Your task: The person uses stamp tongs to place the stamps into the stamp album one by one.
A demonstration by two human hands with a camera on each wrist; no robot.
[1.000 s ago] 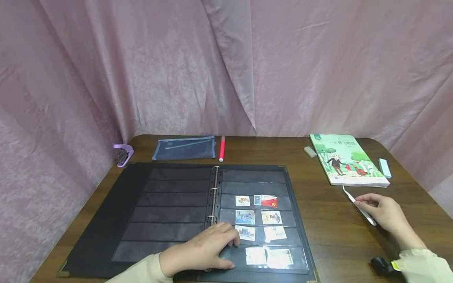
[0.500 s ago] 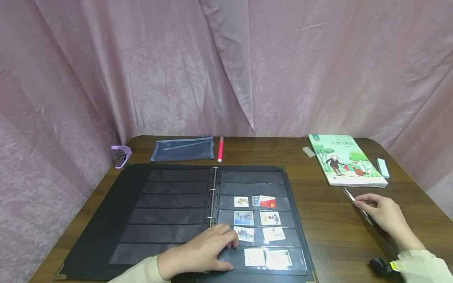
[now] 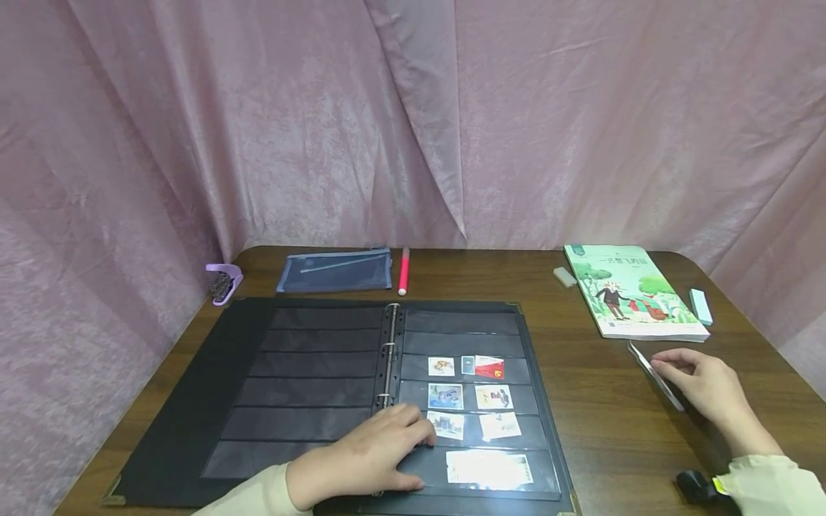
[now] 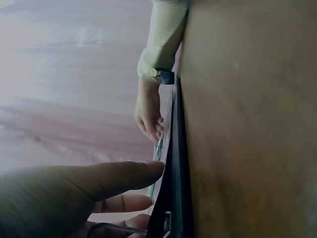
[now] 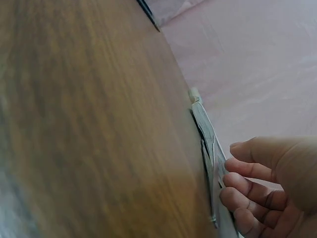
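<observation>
My left hand rests on the lower part of an open black ring-binder stamp album, its fingers relaxed at the right page near the rings. Stamps sit in the clear strips of that page; glare whitens the lowest pair. In the left wrist view, the left thumb lies along the page edge. At right, a pair of silver tweezers with a bent tip lies on the table. My right hand is just beside it, fingers loosely bent; the right wrist view shows the tweezers apart from the fingertips.
Behind the tweezers lies a green picture book, with an eraser to its left and a pale block to its right. A blue mesh pouch, a red marker and a purple hair claw lie along the back.
The tweezers have turned in the right fingers and now lie on the table, let go. The right hand has shifted slightly to the right; the left hand stays put.
</observation>
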